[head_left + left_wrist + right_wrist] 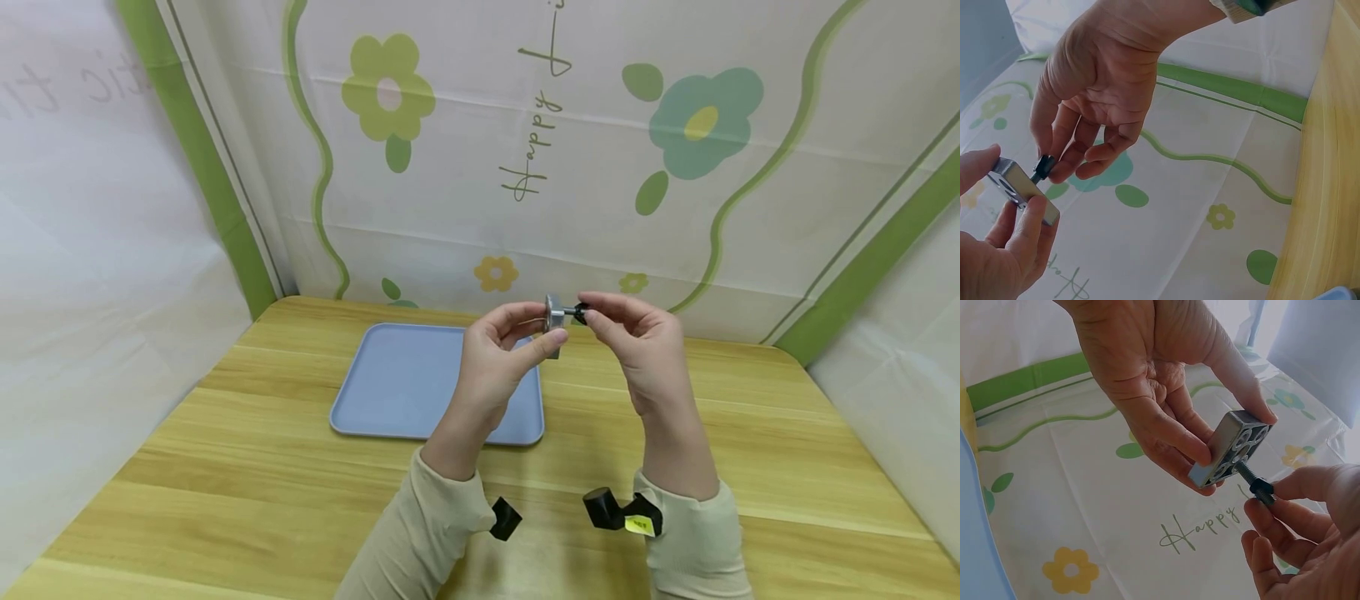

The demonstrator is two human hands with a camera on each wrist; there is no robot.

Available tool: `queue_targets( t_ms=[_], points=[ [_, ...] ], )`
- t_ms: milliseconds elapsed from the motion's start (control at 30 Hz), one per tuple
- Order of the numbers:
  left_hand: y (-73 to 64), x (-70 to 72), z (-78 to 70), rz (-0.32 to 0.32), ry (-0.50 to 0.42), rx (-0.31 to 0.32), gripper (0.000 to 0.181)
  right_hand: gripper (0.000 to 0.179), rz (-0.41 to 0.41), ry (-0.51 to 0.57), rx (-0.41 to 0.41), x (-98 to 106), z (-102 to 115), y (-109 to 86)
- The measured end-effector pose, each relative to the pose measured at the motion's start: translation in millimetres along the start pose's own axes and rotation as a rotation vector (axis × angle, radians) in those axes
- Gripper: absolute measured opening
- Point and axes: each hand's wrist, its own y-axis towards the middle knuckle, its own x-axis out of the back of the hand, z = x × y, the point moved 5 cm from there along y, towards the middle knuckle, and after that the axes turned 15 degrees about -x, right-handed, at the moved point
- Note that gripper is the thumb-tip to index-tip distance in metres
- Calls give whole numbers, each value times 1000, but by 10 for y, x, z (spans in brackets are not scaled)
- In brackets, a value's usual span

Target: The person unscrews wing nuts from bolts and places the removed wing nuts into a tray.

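Observation:
My left hand (491,358) grips a small silver metal block (554,313) by its edges, between thumb and fingers. In the right wrist view the block (1230,449) shows several round recesses on one face. A threaded bolt (1245,472) sticks out of that face. Around the bolt sits a small black nut-like piece (1262,487), which my right hand (647,350) pinches between thumb and forefinger. From the left wrist, the black piece (1044,167) appears close to the block, under the right fingertips. How deep the bolt goes into the block is hidden.
A light blue tray (405,383) lies on the wooden table (247,450), behind and left of the hands. Behind the table hangs a white cloth (465,183) with printed flowers. Black camera mounts (602,508) stick out from both wrists.

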Motion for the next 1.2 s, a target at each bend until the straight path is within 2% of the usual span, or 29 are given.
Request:
queue_targets(
  t_ms=[367,800,900,1067,1200],
  points=[
    [6,12,8,-3,6,-1,34,23,-37,-110,40,-13,35,-16],
    [8,15,7,2,1,-5,33,27,-14,-66,85,-33,48,-31],
    [8,18,5,2,1,-7,33,22,-33,-12,70,-19,48,-27],
    [11,24,8,-2,10,-9,33,14,-126,77,-6,40,35,-26],
    [13,26,9,-4,16,-5,33,17,-150,84,-44,48,22,-23]
  ],
)
